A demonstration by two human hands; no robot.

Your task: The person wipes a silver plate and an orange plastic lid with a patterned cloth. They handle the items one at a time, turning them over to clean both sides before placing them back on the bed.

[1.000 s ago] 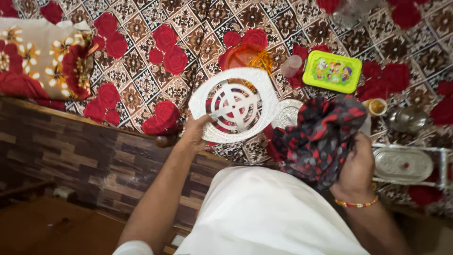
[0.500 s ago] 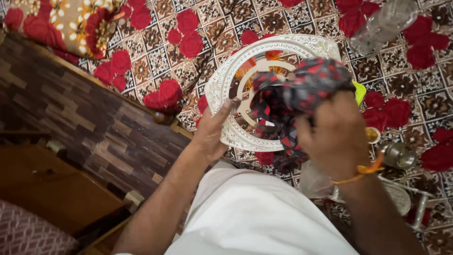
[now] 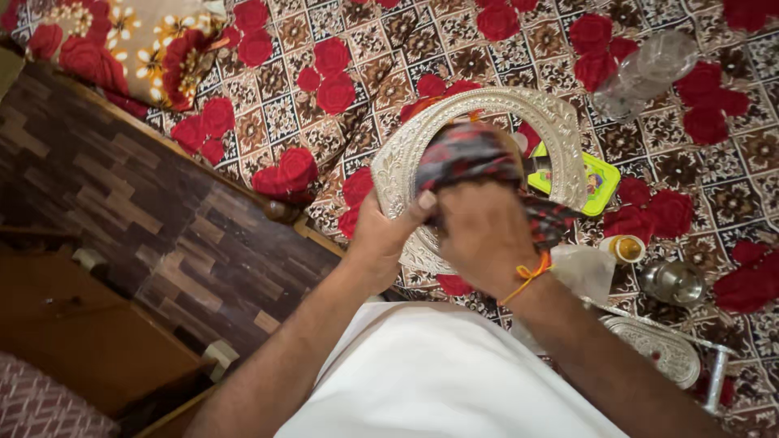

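Leftmost, a floral pillow (image 3: 122, 40) is seen at ten o'clock on the bed (image 3: 268, 122), beside a wooden bed frame (image 3: 162, 219). Nearer the centre, the left hand (image 3: 381, 239) is clamped on the lower rim of an embossed silver ring (image 3: 560, 138), thumb pressed over its face, forearm raised from seven o'clock. The ring is held tilted above the bed. The right hand (image 3: 483, 235) is bunched round a red and black cloth (image 3: 471, 154), which is pressed against the ring's middle; its wrist is bent inward. A slip is judged possible: hard rubbing against a one-handed rim hold could twist the ring loose onto the yellow-green box (image 3: 596, 182) at three o'clock.
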